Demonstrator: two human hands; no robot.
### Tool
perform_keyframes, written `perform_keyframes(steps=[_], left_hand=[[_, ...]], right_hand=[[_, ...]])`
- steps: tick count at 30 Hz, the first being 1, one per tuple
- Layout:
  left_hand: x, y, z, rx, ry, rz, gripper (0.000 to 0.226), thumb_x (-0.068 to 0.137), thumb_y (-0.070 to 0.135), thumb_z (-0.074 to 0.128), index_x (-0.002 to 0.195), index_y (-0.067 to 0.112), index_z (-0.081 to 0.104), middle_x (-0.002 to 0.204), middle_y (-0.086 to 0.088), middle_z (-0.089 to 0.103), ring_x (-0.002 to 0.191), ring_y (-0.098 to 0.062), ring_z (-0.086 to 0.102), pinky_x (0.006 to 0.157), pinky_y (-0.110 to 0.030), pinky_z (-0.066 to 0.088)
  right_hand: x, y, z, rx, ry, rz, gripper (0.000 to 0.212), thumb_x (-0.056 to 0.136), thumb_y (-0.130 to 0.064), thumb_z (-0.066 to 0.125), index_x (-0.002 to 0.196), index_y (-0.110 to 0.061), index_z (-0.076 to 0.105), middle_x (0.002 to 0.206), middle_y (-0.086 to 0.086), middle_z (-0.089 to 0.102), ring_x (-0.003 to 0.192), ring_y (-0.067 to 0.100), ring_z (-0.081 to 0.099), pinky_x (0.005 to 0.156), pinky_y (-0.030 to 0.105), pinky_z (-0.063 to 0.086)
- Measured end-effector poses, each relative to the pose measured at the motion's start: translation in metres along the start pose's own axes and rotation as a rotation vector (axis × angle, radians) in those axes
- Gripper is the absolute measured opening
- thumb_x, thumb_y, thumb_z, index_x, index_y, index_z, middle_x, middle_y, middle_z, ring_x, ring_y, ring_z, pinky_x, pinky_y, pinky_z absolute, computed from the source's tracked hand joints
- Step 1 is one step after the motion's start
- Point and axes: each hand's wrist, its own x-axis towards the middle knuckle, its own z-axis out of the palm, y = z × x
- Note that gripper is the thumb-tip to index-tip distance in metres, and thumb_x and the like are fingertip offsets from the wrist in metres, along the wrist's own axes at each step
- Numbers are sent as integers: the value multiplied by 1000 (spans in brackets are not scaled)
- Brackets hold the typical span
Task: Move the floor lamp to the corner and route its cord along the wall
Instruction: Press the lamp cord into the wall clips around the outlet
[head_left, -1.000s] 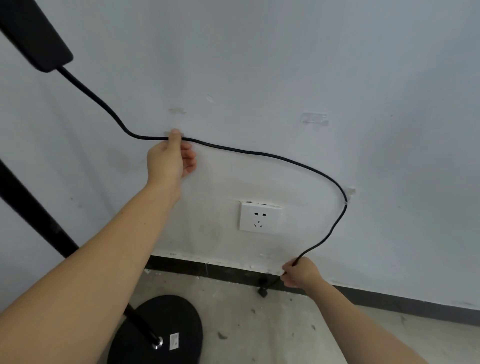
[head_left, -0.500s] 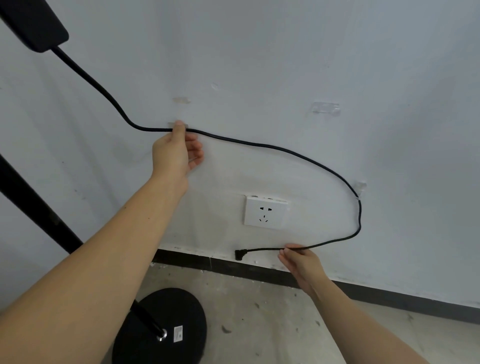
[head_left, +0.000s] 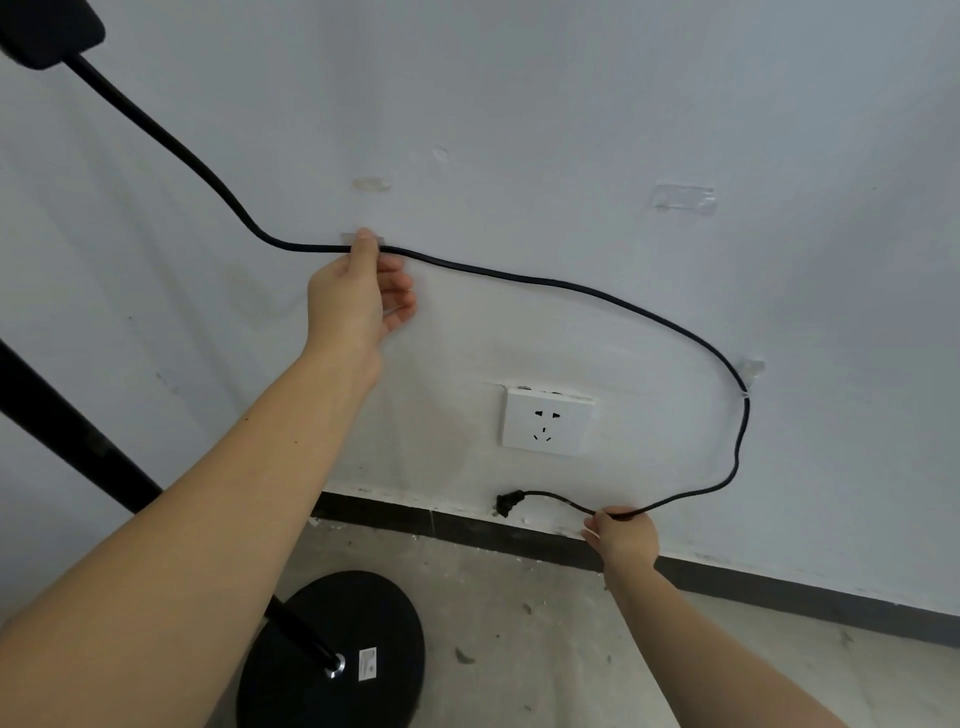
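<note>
Floor: bare concrete, lamp base (head_left: 332, 649) low left | right hand (head_left: 623, 535) pinches cord (head_left: 571, 286) near plug (head_left: 506, 504) by the black baseboard (head_left: 779, 592) | left hand (head_left: 358, 301) presses cord against white wall (head_left: 571, 104), fingers loosely curled | socket (head_left: 545, 421) between hands

Matt black cord (head_left: 571, 285), glossy white plastic socket (head_left: 545, 422), rough grey concrete floor (head_left: 545, 623).

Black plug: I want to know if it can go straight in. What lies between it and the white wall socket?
Only bare white wall; in the head view the black plug hangs just below the white wall socket.
</note>
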Motion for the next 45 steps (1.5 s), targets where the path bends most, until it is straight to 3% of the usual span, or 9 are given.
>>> perform_keyframes(steps=[5, 9, 12, 14, 32, 40, 45], left_hand=[[1, -2, 1, -16, -7, 0, 38, 93, 38, 48, 65, 14, 58, 43, 6, 57, 43, -11, 54, 55, -24, 55], [2, -2, -1, -14, -13, -17, 38, 91, 39, 49, 64, 15, 59, 45, 5, 58, 45, -13, 55, 54, -25, 54], [2, 0, -1, -14, -9, -29, 36, 89, 39, 51, 62, 15, 59, 45, 5, 58, 46, -13, 55, 56, -26, 55], [2, 0, -1, -14, -10, -32, 36, 88, 39, 51, 62, 16, 59, 45, 5, 58, 45, -13, 55, 56, -26, 55], [-1, 2, 1, -13, 6, -36, 39, 87, 45, 54, 62, 15, 60, 44, 6, 58, 44, -11, 56, 56, -25, 57], [-2, 2, 1, -9, -9, -36, 38, 88, 43, 54, 64, 15, 60, 44, 6, 58, 45, -11, 55, 58, -26, 57], [-2, 1, 1, -7, -8, -36, 37, 88, 42, 54, 63, 15, 60, 44, 6, 58, 45, -11, 55, 58, -26, 57]], right_hand=[[6, 1, -2, -9, -61, 115, 13, 88, 2, 50, 97, -4, 56, 86, 15, 61, 80, 27, 64, 70, 39, 55], [4, -1, -3, 130, -154, 255, 11, 89, 4, 51, 100, 2, 52, 77, 16, 57, 88, 30, 60, 75, 40, 51], [2, -5, -6, 211, -206, 299, 3, 87, 6, 53, 86, 4, 54, 82, 16, 57, 81, 26, 62, 76, 39, 50], [3, -7, -7, 241, -219, 310, 10, 87, 4, 54, 77, 2, 53, 81, 16, 57, 77, 23, 61, 76, 40, 51], [-3, -10, -6, 261, -309, 326, 10, 88, -9, 62, 89, -2, 55, 95, 15, 57, 82, 25, 62, 75, 47, 53], [-7, -13, 0, 197, -341, 287, 12, 90, -6, 58, 98, 2, 58, 91, 18, 65, 84, 27, 65, 77, 41, 52], [-10, -8, 9, 161, -226, 181, 11, 93, -8, 55, 94, 3, 55, 88, 16, 65, 80, 33, 68, 74, 39, 54]])
